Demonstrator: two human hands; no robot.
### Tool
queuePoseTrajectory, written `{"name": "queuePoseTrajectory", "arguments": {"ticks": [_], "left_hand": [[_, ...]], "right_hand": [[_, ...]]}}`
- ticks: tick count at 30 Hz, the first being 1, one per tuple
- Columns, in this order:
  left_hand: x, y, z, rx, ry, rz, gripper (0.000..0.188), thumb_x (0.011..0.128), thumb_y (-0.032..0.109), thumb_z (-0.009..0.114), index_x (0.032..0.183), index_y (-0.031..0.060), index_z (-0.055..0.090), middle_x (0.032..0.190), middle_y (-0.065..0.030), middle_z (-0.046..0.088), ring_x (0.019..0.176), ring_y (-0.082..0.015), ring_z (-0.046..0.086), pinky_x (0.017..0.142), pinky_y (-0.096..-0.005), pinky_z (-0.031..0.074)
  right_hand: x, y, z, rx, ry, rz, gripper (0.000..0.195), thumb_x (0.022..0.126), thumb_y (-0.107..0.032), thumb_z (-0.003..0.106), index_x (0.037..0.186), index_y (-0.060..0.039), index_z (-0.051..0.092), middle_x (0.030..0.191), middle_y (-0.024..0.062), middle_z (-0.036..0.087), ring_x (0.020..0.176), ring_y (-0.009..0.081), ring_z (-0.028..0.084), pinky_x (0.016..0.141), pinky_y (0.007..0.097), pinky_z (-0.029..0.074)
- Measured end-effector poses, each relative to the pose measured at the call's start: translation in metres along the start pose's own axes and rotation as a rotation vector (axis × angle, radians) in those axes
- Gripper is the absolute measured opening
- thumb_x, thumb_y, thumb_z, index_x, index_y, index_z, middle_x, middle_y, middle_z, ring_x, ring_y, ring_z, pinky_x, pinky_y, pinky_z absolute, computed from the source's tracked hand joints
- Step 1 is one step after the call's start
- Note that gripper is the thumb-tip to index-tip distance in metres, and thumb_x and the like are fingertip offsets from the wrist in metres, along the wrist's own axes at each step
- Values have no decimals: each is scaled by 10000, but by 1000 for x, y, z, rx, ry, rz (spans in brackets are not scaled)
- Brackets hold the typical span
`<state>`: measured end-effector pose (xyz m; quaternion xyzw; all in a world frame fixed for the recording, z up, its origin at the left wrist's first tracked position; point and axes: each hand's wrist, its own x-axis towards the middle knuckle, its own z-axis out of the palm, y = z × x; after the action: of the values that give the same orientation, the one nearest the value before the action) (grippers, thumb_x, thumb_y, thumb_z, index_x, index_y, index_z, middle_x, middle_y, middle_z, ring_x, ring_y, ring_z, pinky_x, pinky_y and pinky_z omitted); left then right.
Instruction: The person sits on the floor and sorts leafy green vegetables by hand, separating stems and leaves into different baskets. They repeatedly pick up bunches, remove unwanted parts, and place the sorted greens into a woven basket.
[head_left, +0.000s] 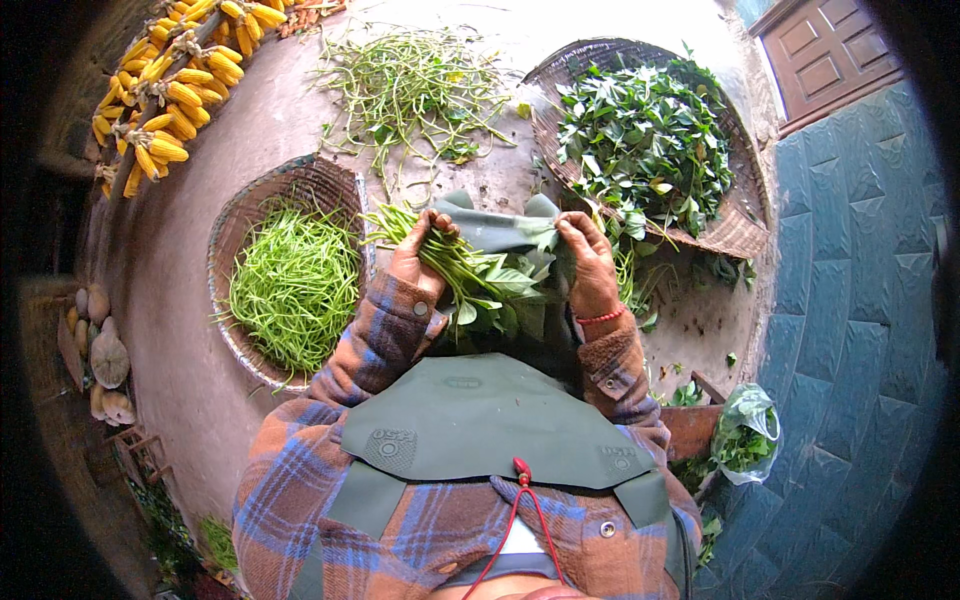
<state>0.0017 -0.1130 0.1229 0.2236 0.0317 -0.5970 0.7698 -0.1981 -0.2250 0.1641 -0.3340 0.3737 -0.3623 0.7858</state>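
A bunch of leafy green stems is closed in my left hand, its cut ends pointing up and left and its leaves hanging over my lap. My right hand pinches a green leaf between thumb and fingers, just right of the bunch. Under both hands lies a dark green waterproof apron. Left of my left hand stands a woven basket holding a heap of trimmed green stems. At the upper right, a wide woven basket holds a pile of loose green leaves.
Long tangled stems lie on the concrete floor ahead. Yellow corn cobs hang at the upper left, and pumpkins sit below them. A clear plastic bag of greens is at the right, near a blue tiled wall.
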Motion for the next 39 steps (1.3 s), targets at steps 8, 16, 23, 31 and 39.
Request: {"name": "queuePoseTrajectory", "arguments": {"ticks": [8,16,23,31,39], "left_hand": [[3,-8,-7,4,78,60,161,910,215,585,957,70,639,1008,-73,659,978,-221,613,900,-405,470],[-5,-12,5,-84,-17,3,133,900,174,597,957,61,639,1050,-100,656,1041,-242,600,955,-393,461],[-6,-16,12,-27,-53,-62,133,911,210,584,950,104,653,1046,-65,666,1045,-223,602,929,-387,471],[-2,-11,6,10,15,-23,165,924,247,562,927,99,636,957,-35,658,958,-200,611,887,-387,474],[-4,-12,12,-44,-88,-76,136,905,235,596,898,99,608,881,-39,618,892,-203,588,855,-371,477]], "right_hand": [[-20,1,16,-549,-306,-235,73,886,-32,570,956,-13,578,823,-15,564,777,54,515,707,203,426],[-26,21,33,-911,-341,-495,163,800,-33,664,942,31,615,809,49,647,736,87,563,668,249,468],[-13,23,17,-791,-279,-414,115,805,15,598,918,37,586,799,25,602,736,81,545,684,228,454],[-11,8,13,-821,-202,-225,110,805,-18,606,906,15,575,865,78,607,831,134,581,725,286,462],[-9,8,8,-542,-454,-117,112,862,-29,581,956,16,621,922,1,613,872,69,532,787,220,431]]}}
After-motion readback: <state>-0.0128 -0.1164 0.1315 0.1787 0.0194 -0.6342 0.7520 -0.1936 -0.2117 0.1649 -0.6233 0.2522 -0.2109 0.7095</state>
